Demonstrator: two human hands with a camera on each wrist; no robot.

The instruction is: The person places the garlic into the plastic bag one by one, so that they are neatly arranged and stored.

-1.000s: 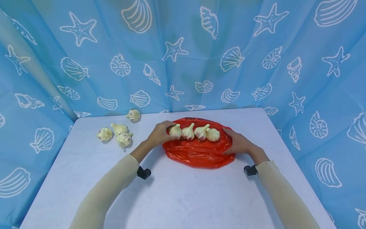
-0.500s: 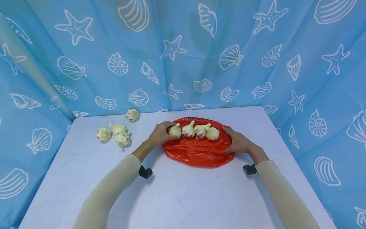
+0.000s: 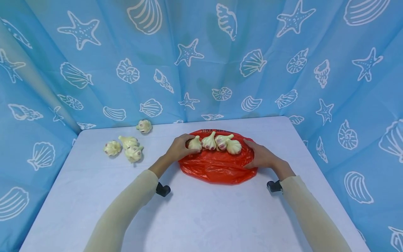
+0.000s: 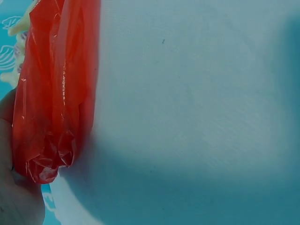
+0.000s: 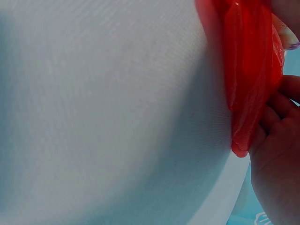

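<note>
A crumpled red plastic bag [image 3: 217, 171] lies on the white table, with several pale garlic bulbs [image 3: 209, 141] in a row at its upper part. At the left end of the row my left hand [image 3: 180, 148] has its thumb and fingers round the leftmost garlic bulb [image 3: 195, 143]. On the opposite side, my right hand [image 3: 262, 156] grips the bag's right edge, thumb in front and fingers behind. The right wrist view shows its fingers [image 5: 276, 110] curled against the red plastic. Part of the bag's left end is hidden behind my left hand.
More garlic bulbs [image 3: 128, 142] lie loose on the left of the table [image 3: 201, 217], with a single bulb [image 3: 144, 126] near the back edge. A blue curtain [image 3: 176, 59] with white shells and starfish hangs behind and along both sides.
My left hand has shifted slightly right, and the leftmost bulb has moved closer to the others. The right hand keeps its hold on the bag. The head view has moved a little.
</note>
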